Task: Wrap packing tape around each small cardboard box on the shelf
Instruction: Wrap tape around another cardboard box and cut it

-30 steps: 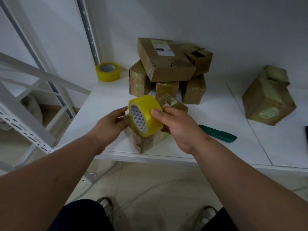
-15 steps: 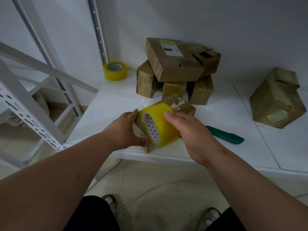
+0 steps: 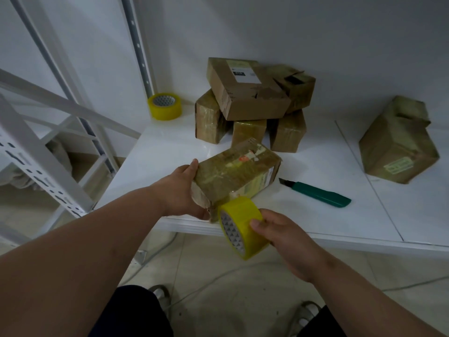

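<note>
A small cardboard box (image 3: 237,171), glossy with tape, lies at the front edge of the white shelf (image 3: 165,152). My left hand (image 3: 181,190) grips its near left end, thumb on top. My right hand (image 3: 281,237) holds a yellow tape roll (image 3: 243,226) just below the box's near corner, past the shelf edge; a strip of tape runs from the roll up to the box. Behind stands a pile of several small boxes (image 3: 252,103).
A second yellow tape roll (image 3: 165,106) sits at the back left by the upright. A green utility knife (image 3: 318,192) lies right of the held box. A larger box (image 3: 398,142) rests at far right. White rack struts (image 3: 46,152) stand to the left.
The right hand has carried the tape roll from the top of the box down over its near side to below the shelf edge. The left hand now grips the box's end.
</note>
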The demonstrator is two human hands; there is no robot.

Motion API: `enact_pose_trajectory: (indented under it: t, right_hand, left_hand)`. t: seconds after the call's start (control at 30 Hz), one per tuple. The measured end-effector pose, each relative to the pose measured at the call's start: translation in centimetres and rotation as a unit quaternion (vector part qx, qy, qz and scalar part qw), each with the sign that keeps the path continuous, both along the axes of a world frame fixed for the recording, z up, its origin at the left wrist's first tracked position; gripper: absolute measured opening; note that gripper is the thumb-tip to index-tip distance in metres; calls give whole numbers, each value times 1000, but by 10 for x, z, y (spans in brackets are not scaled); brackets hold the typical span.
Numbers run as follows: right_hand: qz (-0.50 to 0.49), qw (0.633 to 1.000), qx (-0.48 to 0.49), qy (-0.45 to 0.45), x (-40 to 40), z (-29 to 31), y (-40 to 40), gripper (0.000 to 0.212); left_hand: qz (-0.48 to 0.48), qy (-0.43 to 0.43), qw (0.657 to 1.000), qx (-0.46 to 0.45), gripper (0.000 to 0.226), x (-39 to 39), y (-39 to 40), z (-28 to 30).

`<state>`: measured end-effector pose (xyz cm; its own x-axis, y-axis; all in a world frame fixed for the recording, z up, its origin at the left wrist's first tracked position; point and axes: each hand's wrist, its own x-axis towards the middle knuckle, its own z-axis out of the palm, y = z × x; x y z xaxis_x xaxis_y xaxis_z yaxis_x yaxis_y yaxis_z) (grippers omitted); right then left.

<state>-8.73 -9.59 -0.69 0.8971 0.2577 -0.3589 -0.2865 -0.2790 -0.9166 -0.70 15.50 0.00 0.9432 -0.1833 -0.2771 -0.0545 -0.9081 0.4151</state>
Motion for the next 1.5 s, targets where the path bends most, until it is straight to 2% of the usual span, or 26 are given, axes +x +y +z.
enact_pose_trajectory:
  t: [0.17,0.3,0.37,0.4,0.47,0.53,0.57,0.6,0.63,0.7,0.77,0.8,0.87,0.97,1.0,1.07,1.13,1.2,1.3,1.37,1.5]
  right_hand:
    - [21,999,-27,-9,0,-2,2,44]
    - [25,999,-13,-23,5,-1,4,29]
    - [26,999,21,-30,6,5,2,19]
    - [25,998,57,-30,8,12,1,20]
    - [34,990,134,-36,14,30,-2,35]
    - [43,978,196,-51,23,48,-1,42]
    - [39,975,209,-55,28,55,2,41]
    - [27,975,212,-56,33,59,6,39]
    - [11,976,209,-56,39,61,11,35]
    - [-17,982,180,-61,50,62,22,34]
    - [-20,988,133,-75,59,63,34,44]
    - [-19,990,111,-86,63,64,40,52]
    - [-18,991,74,-110,68,66,50,62]
    - [-7,991,17,-129,73,71,60,59]
    - [-5,991,0,-134,75,72,62,57]
    - [0,990,-16,-141,76,74,64,48]
    - [5,991,9,-132,73,75,63,36]
    - [1,994,43,-105,65,70,55,26]
    - [5,996,20,-88,46,51,39,30]
    - [-10,997,37,-64,36,35,29,30]
    - [-7,999,6,-40,25,7,15,29]
  left_hand:
    - [15,-23,999,-16,147,-2,-5,-6]
    - [39,-66,997,-31,142,-5,-7,-9]
    - [67,-63,994,-65,141,-3,-3,-8]
    - [88,-52,990,-100,141,-2,-2,-7]
    - [137,-13,969,-207,136,0,1,-7]
    - [171,65,915,-359,126,0,3,-9]
    - [176,105,887,-413,120,-2,3,-8]
    - [174,125,875,-434,112,-4,3,-8]
    - [168,119,878,-432,102,-5,3,-7]
    - [162,22,905,-392,81,-4,5,-6]
    - [123,-99,927,-341,63,0,7,-1]
    - [95,-128,937,-312,58,1,7,1]
    - [61,-130,953,-268,65,2,5,1]
    - [59,-132,965,-218,94,3,2,-6]
    - [63,-150,967,-198,97,4,1,-9]
    - [66,-193,965,-167,92,6,-1,-13]
    - [62,-209,963,-156,88,9,1,-13]
    - [64,-198,967,-147,96,11,6,-14]
    - [67,-164,975,-136,112,12,9,-15]
    - [53,-152,977,-138,113,13,8,-13]
    - [35,-119,984,-128,117,20,12,-4]
